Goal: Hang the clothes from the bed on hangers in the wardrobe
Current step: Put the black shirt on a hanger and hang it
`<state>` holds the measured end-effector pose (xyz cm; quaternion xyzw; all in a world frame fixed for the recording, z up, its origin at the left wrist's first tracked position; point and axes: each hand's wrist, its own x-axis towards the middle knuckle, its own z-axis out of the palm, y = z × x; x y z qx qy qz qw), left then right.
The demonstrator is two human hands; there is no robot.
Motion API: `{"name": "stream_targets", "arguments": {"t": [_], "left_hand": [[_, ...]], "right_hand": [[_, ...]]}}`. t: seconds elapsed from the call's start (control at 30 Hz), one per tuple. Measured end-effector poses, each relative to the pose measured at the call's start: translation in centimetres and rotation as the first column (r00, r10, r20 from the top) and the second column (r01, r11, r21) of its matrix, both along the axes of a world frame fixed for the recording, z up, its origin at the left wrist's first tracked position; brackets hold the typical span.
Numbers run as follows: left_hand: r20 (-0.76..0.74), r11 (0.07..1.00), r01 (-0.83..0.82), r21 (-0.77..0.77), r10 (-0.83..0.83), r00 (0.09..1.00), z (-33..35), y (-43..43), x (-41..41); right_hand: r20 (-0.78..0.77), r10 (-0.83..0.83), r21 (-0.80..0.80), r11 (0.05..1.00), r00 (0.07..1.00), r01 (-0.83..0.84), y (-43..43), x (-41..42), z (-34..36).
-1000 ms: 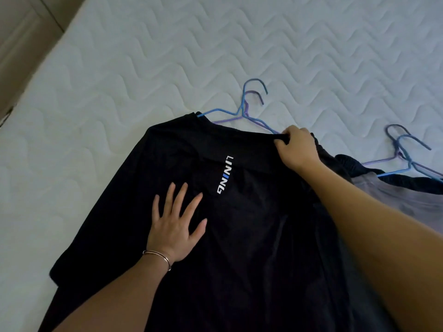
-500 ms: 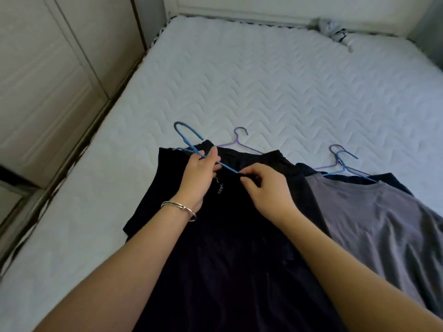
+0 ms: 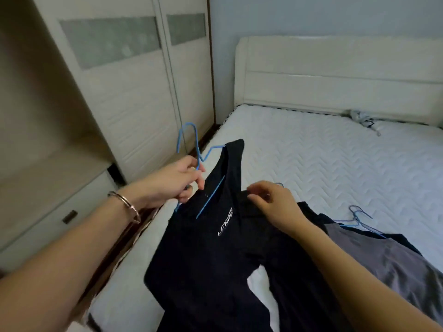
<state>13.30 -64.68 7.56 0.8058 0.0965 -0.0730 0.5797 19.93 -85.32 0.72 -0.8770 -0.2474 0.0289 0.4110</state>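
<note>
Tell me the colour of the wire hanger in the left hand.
Blue wire hanger, seen in the head view.

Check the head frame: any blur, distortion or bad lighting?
Head view: motion blur on the right hand and black shirt, logo smeared; wide-angle bending of the wardrobe doors and headboard; dim, soft light with no glare; the dark shirt loses fold detail.

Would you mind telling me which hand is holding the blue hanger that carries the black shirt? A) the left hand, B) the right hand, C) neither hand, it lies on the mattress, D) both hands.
A: the left hand grips the blue hanger just below its hook, while the right hand pinches only the fabric of the black shirt.
</note>
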Motion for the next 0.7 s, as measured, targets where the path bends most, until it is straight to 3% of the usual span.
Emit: {"name": "stream_targets", "arguments": {"t": [0.17,0.23,0.43,0.7], "left_hand": [[0.275,0.938,-0.180,0.297,0.097,0.957,7.0,2.5,-8.6],[0.371,0.906,-0.271,0.326,0.140,0.918,8.7,3.3,-11.8],[0.532,0.834,-0.491,0.252,0.304,0.790,11.1,5.0,-20.8],[0.575,0.676,-0.601,0.426,0.311,0.757,12.2,7.2,-29.1]], "right_hand": [[0.441,0.114,-0.057,0.993,0.890,-0.099,3.2,-2.7,7.8],[0.541,0.174,-0.095,0.985,0.823,-0.145,4.7,-4.0,10.4],[0.446,0.428,-0.110,0.898,0.786,-0.426,7.6,-9.9,14.7],[0.188,0.552,0.165,0.797,0.812,-0.580,12.0,-16.2,17.4]]}}
